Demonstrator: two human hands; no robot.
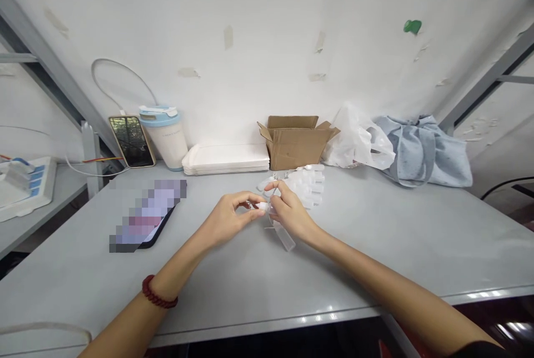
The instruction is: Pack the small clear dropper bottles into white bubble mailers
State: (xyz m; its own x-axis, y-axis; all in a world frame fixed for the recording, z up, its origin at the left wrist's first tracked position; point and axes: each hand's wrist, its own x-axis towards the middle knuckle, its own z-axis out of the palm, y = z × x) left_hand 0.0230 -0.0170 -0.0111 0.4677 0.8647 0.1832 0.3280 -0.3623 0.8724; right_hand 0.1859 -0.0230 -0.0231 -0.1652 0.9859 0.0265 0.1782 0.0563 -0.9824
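Note:
Both hands meet above the middle of the grey table point(375, 246). My left hand point(227, 219) pinches a small white cap-like piece point(262, 206) between thumb and fingertips. My right hand point(290, 210) is closed round a small clear plastic bottle point(285, 236), whose body sticks out below the palm toward me. The cap-like piece and the bottle's top touch between the two hands. Just behind the hands lies a cluster of several similar small clear bottles point(306, 180) on the table.
A phone point(146, 216) lies flat at the left. Along the wall stand a second phone point(131, 141), a white-and-blue cup point(164, 135), a stack of white sheets point(227, 158), an open cardboard box point(296, 141), a white plastic bag point(359, 138) and a blue cloth bag point(425, 152).

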